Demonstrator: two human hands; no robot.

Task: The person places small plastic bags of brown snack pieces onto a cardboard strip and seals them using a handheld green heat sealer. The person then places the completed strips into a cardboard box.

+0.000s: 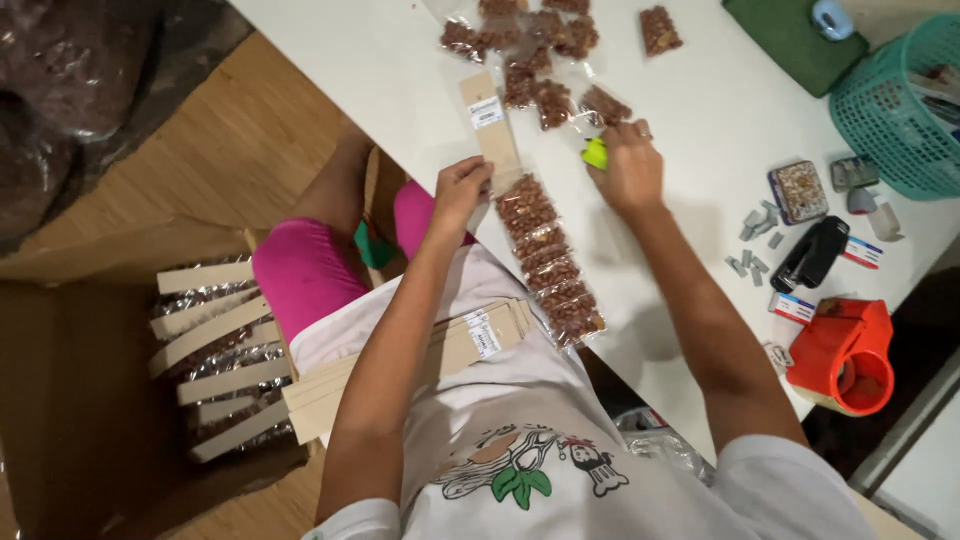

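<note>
My left hand (460, 190) pinches the lower end of a tan cardboard header strip (490, 125) where it meets a long clear strip of nut packets (548, 260) lying on the white table (700, 110). Over by the strip's top right, my right hand (630, 170) is closed on a small lime-green stapler (596, 152). Several more clear packets of brown nuts (540, 50) lie spread beyond both hands. A stack of tan header strips (420, 365) rests across my lap.
An open cardboard box (60, 400) on the floor at left holds finished packs (215, 350) with header strips. On the table at right are a black stapler (812, 255), loose staple bars (755, 225), a red tape dispenser (845, 355), a small tin (797, 190), a teal basket (895, 110).
</note>
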